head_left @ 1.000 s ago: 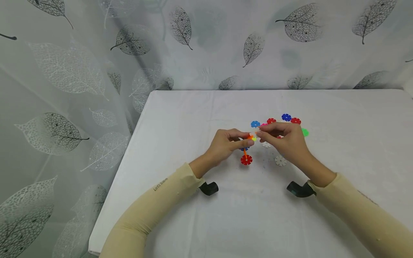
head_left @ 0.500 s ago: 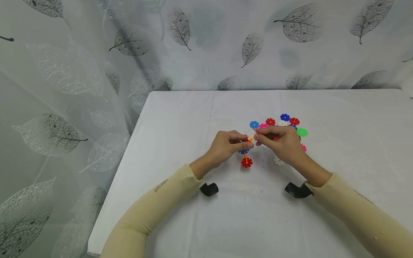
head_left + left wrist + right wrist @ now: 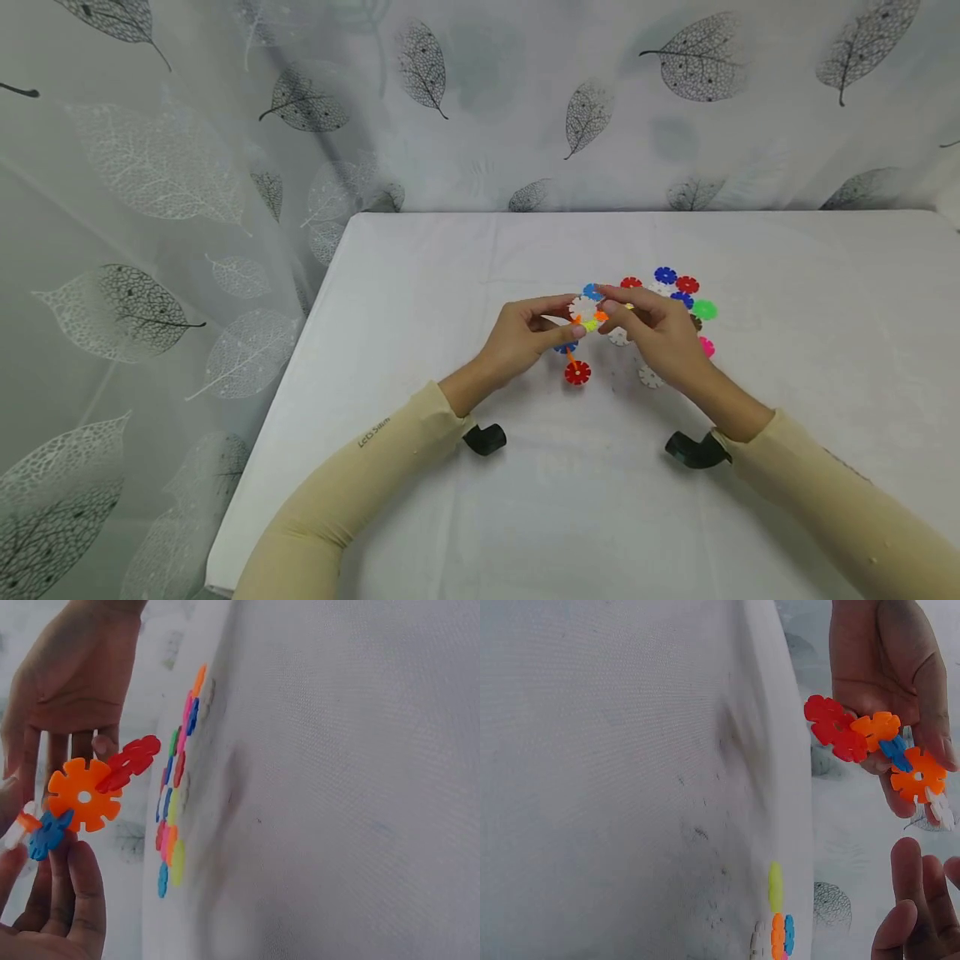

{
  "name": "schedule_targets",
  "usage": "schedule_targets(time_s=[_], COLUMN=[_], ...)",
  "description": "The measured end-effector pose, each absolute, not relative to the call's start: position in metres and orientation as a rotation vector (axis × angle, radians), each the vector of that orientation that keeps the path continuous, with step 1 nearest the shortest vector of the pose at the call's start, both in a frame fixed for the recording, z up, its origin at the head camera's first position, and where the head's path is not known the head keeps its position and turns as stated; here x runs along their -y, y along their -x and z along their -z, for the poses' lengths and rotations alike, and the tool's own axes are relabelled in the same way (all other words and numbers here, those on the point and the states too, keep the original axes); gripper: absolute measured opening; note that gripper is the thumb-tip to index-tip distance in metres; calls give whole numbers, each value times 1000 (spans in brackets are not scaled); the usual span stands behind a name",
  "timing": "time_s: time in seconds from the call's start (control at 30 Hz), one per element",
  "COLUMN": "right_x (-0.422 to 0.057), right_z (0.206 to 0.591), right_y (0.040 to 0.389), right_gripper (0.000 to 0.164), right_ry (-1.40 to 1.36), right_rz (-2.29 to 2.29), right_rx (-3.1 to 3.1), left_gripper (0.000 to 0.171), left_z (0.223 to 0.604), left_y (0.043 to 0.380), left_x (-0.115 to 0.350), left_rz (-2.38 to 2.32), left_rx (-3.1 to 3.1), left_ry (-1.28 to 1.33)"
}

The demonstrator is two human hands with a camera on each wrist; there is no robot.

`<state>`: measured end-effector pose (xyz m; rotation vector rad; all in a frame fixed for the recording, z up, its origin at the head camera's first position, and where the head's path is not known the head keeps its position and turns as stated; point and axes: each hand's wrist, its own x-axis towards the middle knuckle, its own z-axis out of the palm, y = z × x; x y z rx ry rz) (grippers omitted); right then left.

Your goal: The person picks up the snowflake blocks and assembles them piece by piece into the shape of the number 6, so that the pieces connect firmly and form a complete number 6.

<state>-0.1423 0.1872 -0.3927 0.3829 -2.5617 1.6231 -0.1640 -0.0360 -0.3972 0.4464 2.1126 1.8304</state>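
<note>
My left hand point(image 3: 528, 333) pinches a chain of slotted plastic flower discs joined edge to edge. In the right wrist view the chain runs from a red disc point(image 3: 834, 727) through an orange disc point(image 3: 876, 729), a blue disc point(image 3: 895, 752) and a second orange disc point(image 3: 910, 785) to a white disc point(image 3: 941, 811). The red end hangs lowest in the head view, while the white disc faces up near the fingertips. Just to the right is my right hand point(image 3: 663, 329), its fingers spread apart; they hold nothing in its wrist view.
Loose discs lie on the white table point(image 3: 450, 267) behind and beneath the hands, among them a green disc point(image 3: 704, 310), a dark blue disc point(image 3: 665, 274) and a light blue disc point(image 3: 592, 292). The right hand partly covers a white disc point(image 3: 650, 376). A leaf-patterned curtain point(image 3: 495, 108) hangs behind.
My right fingers, earlier together at the white disc by the left fingertips, have parted and moved slightly right. The white disc now shows its face. The left hand still holds the chain.
</note>
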Motion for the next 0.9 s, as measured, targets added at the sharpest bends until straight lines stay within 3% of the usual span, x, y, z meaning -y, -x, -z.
schedule_targets(time_s=[0.43,0.9], right_x=[-221,-259], right_z=[388,401], right_y=[152,163], right_gripper=[50,53], right_ry=[-55,230], right_rz=[-1726,-1556], right_rx=[2417,2551], left_gripper=[48,49], left_z=[398,402], left_y=[167,171], left_x=[40,40], left_rz=[-1879,-2013], left_rx=[-2160,-2098], left_ry=[-429,-413])
